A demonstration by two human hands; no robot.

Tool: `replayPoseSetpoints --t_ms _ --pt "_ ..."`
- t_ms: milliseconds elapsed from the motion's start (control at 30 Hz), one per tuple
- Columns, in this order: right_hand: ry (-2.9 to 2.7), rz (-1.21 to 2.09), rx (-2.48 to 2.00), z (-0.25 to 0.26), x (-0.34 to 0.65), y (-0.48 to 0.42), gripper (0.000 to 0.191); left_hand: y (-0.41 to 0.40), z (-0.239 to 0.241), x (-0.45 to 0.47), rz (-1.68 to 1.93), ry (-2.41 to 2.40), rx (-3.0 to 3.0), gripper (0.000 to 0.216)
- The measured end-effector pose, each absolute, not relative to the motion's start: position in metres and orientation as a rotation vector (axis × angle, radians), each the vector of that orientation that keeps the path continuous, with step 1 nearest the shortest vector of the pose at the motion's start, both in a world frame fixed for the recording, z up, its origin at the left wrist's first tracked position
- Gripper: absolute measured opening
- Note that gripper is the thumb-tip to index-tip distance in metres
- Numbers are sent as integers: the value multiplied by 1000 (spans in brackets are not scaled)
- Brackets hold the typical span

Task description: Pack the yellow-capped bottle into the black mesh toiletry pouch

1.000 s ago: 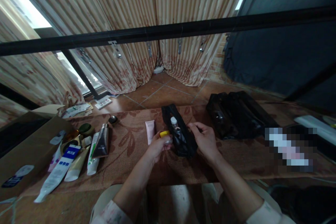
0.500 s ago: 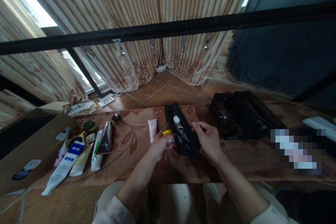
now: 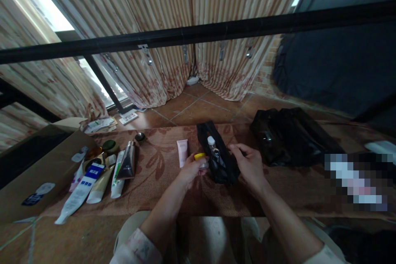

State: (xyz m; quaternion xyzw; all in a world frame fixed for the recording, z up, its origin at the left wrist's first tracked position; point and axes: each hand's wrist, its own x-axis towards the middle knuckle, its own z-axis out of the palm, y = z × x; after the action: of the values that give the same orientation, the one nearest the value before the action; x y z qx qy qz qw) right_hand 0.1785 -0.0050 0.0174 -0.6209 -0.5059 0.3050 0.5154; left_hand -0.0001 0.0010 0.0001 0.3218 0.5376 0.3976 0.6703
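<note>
A small jar with a yellow lid [image 3: 199, 156] is held in the closed fingers of my left hand [image 3: 192, 169], at the left side of a black pouch [image 3: 220, 171]. The pouch lies open on the brown patterned cloth. Inside it are a white-capped clear bottle [image 3: 211, 141] and a shiny round-topped item [image 3: 215, 153]. My right hand [image 3: 249, 163] is closed, thumb and forefinger pinching the pouch's right edge. Just left of my left hand lies a pale pink tube [image 3: 182, 152].
At the left, several tubes and jars, among them a blue-and-white tube [image 3: 82, 189], lie beside a cardboard box [image 3: 40, 169]. A dark round cap [image 3: 140, 136] sits behind them. Larger black bags [image 3: 291, 138] stand at the right. A dark bar [image 3: 198, 33] crosses before the curtains.
The whole scene has shifted slightly to the right as my view turned. Both hands, the jar and the pouch keep nearly the same places relative to each other.
</note>
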Motion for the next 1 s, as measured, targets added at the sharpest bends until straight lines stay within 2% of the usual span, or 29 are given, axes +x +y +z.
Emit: replayPoseSetpoints --t_ms 433,633,800,1000 --pt "-1223 751 -1488 17 180 -4 38 6 2 -8 980 1129 658 32" --pt "-1266 713 -1466 13 182 -2 37 2 38 -25 1174 1002 678 29" --pt "-1283 731 -1431 12 184 1 38 -15 91 -11 1233 1063 1116 41" --pt "-1231 785 -1434 17 189 2 40 -17 104 22 876 1263 1775 33"
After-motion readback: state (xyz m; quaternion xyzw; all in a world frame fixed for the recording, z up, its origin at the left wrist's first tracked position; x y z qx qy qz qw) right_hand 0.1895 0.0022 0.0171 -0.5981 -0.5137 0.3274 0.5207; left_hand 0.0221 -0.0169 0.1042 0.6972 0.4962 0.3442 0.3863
